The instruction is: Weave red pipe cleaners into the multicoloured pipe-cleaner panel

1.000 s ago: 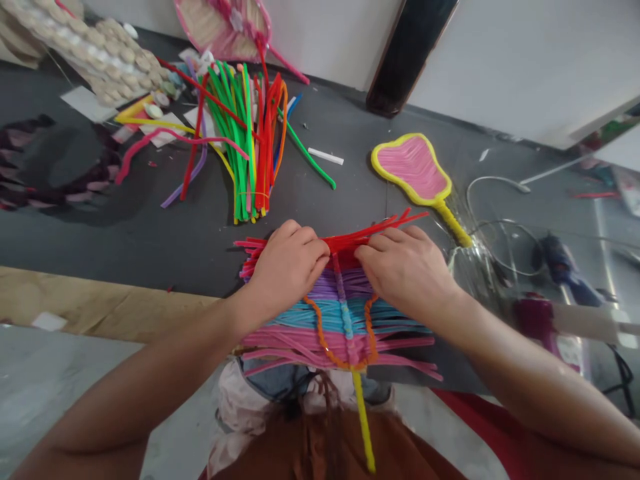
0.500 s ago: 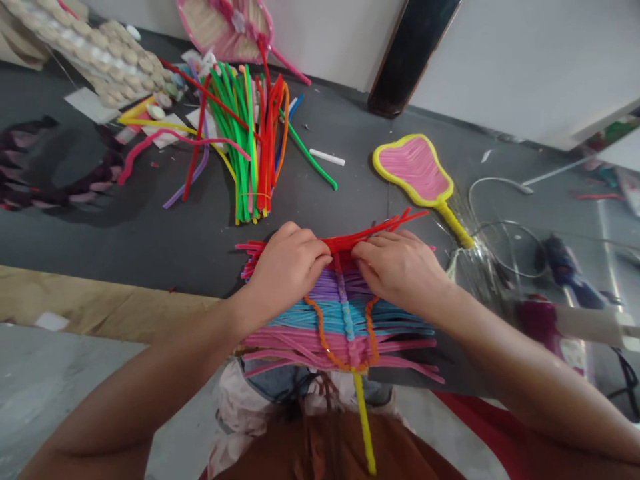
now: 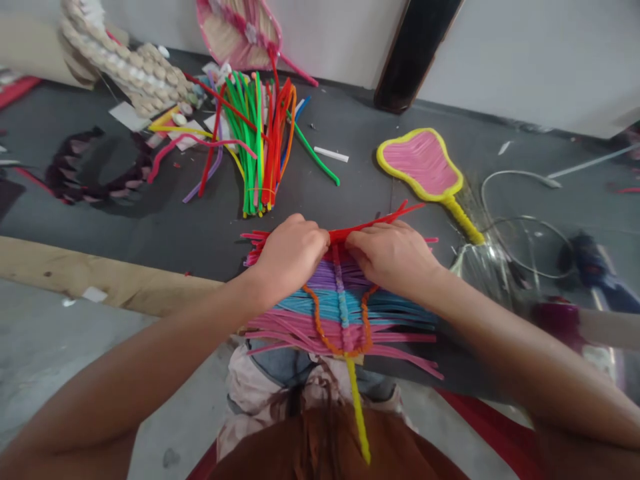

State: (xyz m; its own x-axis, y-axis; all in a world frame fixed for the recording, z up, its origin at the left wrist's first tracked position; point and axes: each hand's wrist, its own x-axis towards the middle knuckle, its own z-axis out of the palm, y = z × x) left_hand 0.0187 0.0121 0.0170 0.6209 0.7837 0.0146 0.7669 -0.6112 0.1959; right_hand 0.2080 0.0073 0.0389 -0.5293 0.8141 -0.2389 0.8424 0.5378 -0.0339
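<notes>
Both hands are closed at the far end of a leaf-shaped piece made of pipe cleaners. My left hand (image 3: 296, 253) pinches the red pipe cleaners (image 3: 342, 235) just left of the central stem, and my right hand (image 3: 387, 252) grips them just right of it; fingertips are partly hidden. Below the red lie rows of purple, blue pipe cleaners (image 3: 290, 305) and pink pipe cleaners (image 3: 290, 324), their loose ends spreading to both sides. An orange twisted pipe cleaner (image 3: 319, 320) curves in a U over the rows. A yellow wrapped stem (image 3: 359, 413) points toward my body past the table edge.
Beyond my hands lies a bundle of green and red pipe cleaners (image 3: 250, 147). A yellow-rimmed pink fan shape (image 3: 420, 163) is at the right, near coiled wire (image 3: 525, 177). Further back are a pink-edged leaf (image 3: 240, 33) and a dark ring (image 3: 95, 193).
The view has shifted slightly, so the table things appear further right. My right hand has edged closer to the left one along the red pipe cleaners; both keep their grip.
</notes>
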